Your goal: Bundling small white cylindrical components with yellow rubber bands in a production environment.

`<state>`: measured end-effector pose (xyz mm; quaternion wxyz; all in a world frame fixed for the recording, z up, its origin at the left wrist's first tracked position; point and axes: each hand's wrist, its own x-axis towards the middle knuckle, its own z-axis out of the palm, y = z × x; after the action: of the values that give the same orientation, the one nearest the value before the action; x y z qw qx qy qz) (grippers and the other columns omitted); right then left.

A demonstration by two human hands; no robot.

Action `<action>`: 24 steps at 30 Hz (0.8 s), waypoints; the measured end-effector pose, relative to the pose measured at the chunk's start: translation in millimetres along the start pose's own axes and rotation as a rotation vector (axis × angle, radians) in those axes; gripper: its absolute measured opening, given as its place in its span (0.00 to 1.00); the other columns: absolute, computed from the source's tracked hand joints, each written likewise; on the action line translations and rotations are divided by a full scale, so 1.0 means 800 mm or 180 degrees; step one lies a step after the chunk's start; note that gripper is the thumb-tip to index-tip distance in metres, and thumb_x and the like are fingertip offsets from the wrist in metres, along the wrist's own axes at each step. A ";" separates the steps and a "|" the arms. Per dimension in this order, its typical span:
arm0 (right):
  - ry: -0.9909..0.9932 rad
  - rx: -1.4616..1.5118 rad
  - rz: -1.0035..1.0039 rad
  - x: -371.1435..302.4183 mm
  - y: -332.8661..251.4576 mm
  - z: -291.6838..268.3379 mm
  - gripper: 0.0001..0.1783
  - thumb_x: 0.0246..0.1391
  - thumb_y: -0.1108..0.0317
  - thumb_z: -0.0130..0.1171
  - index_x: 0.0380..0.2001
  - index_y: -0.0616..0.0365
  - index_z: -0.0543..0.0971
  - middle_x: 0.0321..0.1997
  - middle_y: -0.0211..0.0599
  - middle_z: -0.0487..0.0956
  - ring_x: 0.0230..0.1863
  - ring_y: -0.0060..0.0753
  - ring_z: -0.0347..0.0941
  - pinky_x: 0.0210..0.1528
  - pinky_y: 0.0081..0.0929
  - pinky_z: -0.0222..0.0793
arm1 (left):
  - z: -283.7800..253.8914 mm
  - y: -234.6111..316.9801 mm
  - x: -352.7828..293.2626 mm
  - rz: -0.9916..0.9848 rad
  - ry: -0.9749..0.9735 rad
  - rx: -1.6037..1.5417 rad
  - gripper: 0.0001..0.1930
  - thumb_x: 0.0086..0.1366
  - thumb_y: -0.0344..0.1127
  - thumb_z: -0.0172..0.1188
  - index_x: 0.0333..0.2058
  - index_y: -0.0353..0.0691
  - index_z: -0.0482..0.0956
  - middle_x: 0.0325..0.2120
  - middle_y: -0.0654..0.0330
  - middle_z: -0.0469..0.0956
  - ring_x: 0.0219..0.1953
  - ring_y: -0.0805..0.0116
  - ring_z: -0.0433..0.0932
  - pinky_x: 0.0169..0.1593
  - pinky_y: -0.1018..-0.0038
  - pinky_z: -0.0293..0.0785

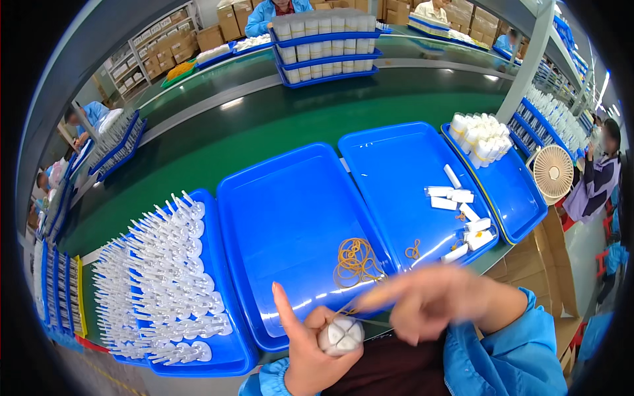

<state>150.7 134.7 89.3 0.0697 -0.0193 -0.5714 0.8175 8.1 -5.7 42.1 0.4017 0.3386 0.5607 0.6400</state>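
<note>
My left hand (307, 353) is wrapped round a bundle of white tubes (341, 336), seen end-on, with one finger pointing up. A thin rubber band (346, 308) stretches from the bundle to my right hand (422, 303), which is blurred by motion but looks hooked in the band. Just beyond my hands, a tangle of tan rubber bands (357, 262) lies in a blue tray (284, 218). Loose white tubes (460, 195) and a few more bands (413, 250) lie in the blue tray (389, 165) to its right.
At left, a blue tray (241, 330) bears many white stemmed parts (165, 284). Banded tube bundles (482, 135) stand in a tray at right, by a fan (552, 173). Stacked trays (329, 59) stand across the green conveyor (264, 119). A metal post (526, 66) rises at right; several people work around.
</note>
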 end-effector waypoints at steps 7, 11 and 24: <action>-0.1211 -0.1539 -0.1125 -0.007 0.038 0.031 0.14 0.40 0.69 0.64 0.34 0.61 0.77 0.32 0.40 0.75 0.25 0.37 0.71 0.31 0.30 0.65 | -0.019 -0.008 0.018 -0.0011 -0.0720 0.0013 0.59 0.45 0.18 0.62 0.61 0.40 0.19 0.24 0.60 0.72 0.27 0.74 0.73 0.34 0.79 0.70; -0.0641 -0.0754 -0.0857 -0.015 0.036 0.029 0.20 0.51 0.63 0.54 0.45 0.62 0.71 0.52 0.53 0.70 0.32 0.37 0.74 0.31 0.28 0.66 | -0.014 -0.038 0.010 0.0804 -0.0317 0.0655 0.58 0.46 0.17 0.62 0.61 0.38 0.20 0.24 0.60 0.72 0.27 0.74 0.73 0.33 0.80 0.69; -0.1269 -0.1278 -0.0978 -0.015 0.067 0.057 0.10 0.48 0.67 0.52 0.33 0.61 0.75 0.35 0.36 0.73 0.23 0.36 0.68 0.23 0.30 0.63 | -0.021 -0.023 0.017 -0.0247 -0.0485 -0.0045 0.58 0.44 0.18 0.58 0.62 0.47 0.21 0.21 0.62 0.70 0.24 0.72 0.72 0.36 0.75 0.71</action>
<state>152.4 72.3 54.6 0.0738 0.2143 -0.7200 0.6560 -10.3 -0.5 20.9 0.4701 0.3615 0.5367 0.6002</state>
